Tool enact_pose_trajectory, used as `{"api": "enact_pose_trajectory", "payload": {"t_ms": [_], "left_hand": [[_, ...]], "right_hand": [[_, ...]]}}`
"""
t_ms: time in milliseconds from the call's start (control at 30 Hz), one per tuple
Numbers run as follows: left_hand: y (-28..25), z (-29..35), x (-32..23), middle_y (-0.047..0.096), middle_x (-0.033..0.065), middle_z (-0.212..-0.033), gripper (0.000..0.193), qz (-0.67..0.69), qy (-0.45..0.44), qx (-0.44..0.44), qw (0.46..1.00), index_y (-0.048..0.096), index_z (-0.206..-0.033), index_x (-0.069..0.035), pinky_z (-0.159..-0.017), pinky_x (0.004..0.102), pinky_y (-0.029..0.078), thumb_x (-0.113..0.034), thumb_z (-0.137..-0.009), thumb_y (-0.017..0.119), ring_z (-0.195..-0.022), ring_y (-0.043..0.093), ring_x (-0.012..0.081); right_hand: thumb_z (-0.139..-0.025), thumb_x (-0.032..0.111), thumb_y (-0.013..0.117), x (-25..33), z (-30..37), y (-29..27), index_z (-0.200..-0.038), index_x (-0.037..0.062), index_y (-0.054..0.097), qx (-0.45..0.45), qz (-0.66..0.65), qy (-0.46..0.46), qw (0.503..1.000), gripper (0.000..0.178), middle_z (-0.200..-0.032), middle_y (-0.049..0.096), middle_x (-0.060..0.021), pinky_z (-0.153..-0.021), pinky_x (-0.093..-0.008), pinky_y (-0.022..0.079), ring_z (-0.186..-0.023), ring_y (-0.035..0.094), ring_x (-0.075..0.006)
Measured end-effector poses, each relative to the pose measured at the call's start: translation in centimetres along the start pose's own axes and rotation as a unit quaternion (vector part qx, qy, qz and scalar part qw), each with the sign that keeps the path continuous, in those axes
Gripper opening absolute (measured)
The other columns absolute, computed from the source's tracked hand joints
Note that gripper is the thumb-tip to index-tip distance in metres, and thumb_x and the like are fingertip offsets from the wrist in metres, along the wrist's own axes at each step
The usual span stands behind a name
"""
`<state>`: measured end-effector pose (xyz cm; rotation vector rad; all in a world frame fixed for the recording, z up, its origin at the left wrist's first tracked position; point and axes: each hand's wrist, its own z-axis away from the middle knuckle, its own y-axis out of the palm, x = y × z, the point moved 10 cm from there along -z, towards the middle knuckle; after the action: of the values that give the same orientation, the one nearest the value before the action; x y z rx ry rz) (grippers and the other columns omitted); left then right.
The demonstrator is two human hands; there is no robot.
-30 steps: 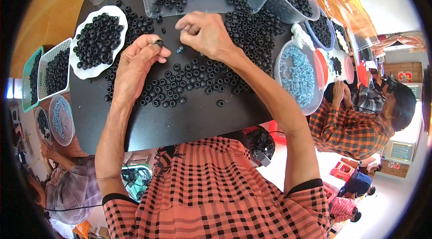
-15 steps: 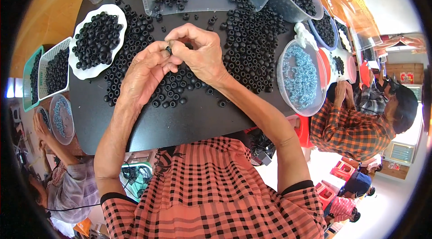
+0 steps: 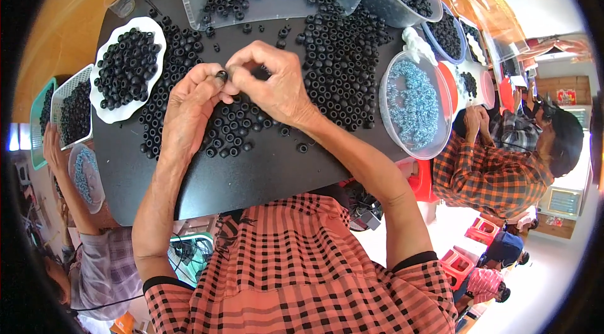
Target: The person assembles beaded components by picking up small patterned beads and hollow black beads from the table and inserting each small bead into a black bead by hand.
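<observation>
Between the thumb and fingertips of my left hand (image 3: 190, 100) is one black bead-like piece (image 3: 221, 74), round with a hole in it. My right hand (image 3: 272, 84) is closed in a pinch right beside it, thumb against forefinger; whatever sits in that pinch is too small to make out. Both hands hover over loose black pieces of the same kind (image 3: 229, 129) spread on the dark table (image 3: 251, 173). A wider spread of these pieces (image 3: 343, 76) lies to the right of my right hand.
A white scalloped plate (image 3: 113, 112) heaped with black pieces stands at the left. At the far side is a clear bin (image 3: 270, 21) of them. A round clear tub (image 3: 385, 104) holds small light-blue pieces at the right. Co-workers sit on both sides.
My fingertips have parted slightly, and the black piece in my left hand shows more plainly. The view has shifted a little. A co-worker's hand at the left has reached up to the white basket.
</observation>
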<state>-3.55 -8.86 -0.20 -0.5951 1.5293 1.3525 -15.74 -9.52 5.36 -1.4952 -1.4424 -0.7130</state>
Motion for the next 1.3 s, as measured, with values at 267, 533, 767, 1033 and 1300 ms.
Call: {"api": "enact_pose_trajectory", "payload": {"t_ms": [267, 533, 767, 1033, 1300], "left_hand": [[0.0, 0.0, -0.1, 0.065, 0.0066, -0.086, 0.011, -0.017, -0.012, -0.012, 1.0, 0.059, -0.098, -0.002, -0.076, 0.0257, 0.048, -0.005, -0.092, 0.051, -0.082, 0.061, 0.0128], [-0.5, -0.3, 0.0, 0.065, 0.006, -0.087, 0.01, -0.017, -0.01, -0.011, 1.0, 0.059, -0.098, -0.002, -0.075, 0.0245, 0.047, -0.005, -0.092, 0.051, -0.081, 0.061, 0.0121], [-0.2, -0.1, 0.2, 0.065, 0.0056, -0.087, 0.011, -0.034, -0.016, -0.02, 0.999, 0.059, -0.099, -0.002, -0.075, 0.0235, 0.047, -0.006, -0.092, 0.051, -0.081, 0.06, 0.0104], [0.1, -0.1, 0.1, 0.064, 0.0041, -0.087, 0.015, -0.107, 0.018, -0.01, 0.994, 0.059, -0.102, -0.002, -0.075, 0.0231, 0.047, -0.006, -0.092, 0.048, -0.078, 0.058, 0.0092], [-0.1, -0.1, -0.2, 0.064, 0.0022, -0.087, 0.013, -0.118, 0.025, -0.017, 0.993, 0.059, -0.1, -0.002, -0.075, 0.0225, 0.047, -0.006, -0.092, 0.05, -0.078, 0.059, 0.0086]], "right_hand": [[-0.074, 0.011, 0.063, -2.0, -5.5, -3.1, -0.088, 0.0022, 0.065, 0.043, 0.437, -0.114, 0.891, 0.017, -0.077, 0.063, -0.0126, -0.064, -0.0379, 0.048, -0.072, 0.062, -0.0276], [-0.072, 0.014, 0.065, -3.1, -6.0, -1.5, -0.091, 0.0044, 0.067, 0.094, 0.518, -0.086, 0.846, 0.021, -0.079, 0.065, -0.0131, -0.065, -0.0385, 0.05, -0.071, 0.064, -0.0273], [-0.082, 0.002, 0.063, -2.7, -1.9, 0.8, -0.093, -0.0036, 0.064, 0.094, -0.055, 0.17, 0.979, 0.013, -0.076, 0.065, -0.0028, -0.062, -0.0208, 0.048, -0.07, 0.059, -0.0062], [-0.082, -0.001, 0.059, -2.2, 0.1, 1.1, -0.087, -0.0043, 0.067, 0.048, -0.127, 0.115, 0.984, 0.009, -0.076, 0.065, -0.0066, -0.058, -0.0233, 0.051, -0.065, 0.065, -0.0107], [-0.081, -0.004, 0.059, -2.2, 0.4, 0.5, -0.092, -0.0051, 0.065, 0.003, -0.166, 0.118, 0.979, 0.012, -0.079, 0.064, -0.0059, -0.06, -0.0222, 0.051, -0.067, 0.064, -0.01]]}}
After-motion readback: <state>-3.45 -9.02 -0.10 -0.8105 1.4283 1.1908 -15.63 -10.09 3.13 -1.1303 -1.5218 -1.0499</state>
